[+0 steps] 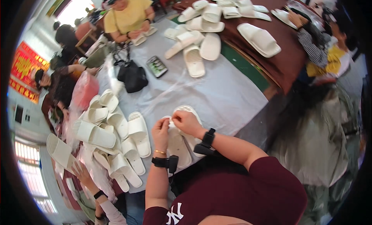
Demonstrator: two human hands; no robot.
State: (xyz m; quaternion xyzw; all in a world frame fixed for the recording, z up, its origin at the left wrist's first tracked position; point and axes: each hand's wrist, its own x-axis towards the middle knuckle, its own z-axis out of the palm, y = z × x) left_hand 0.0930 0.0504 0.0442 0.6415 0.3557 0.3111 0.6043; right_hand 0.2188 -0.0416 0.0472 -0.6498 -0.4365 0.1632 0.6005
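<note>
A pair of white slippers lies at the table's near edge, right under my hands: the left slipper [178, 149] shows its sole, and the right slipper [189, 109] is partly covered by my right hand. Over the front of the pair, my left hand [160, 132] has its fingertips pinched together. Close beside it, my right hand [186, 122] is closed too, thumb and finger meeting near the left fingertips. Whatever sits between the fingers is too small or hidden to name. Black straps with small boxes circle both wrists.
A heap of white slippers [112, 128] lies to my left, where another person's hand [83, 174] holds one slipper. More slippers [193, 50] lie at the far side. A phone [157, 66] and black bag [132, 76] rest mid-table. Co-workers sit across and at right.
</note>
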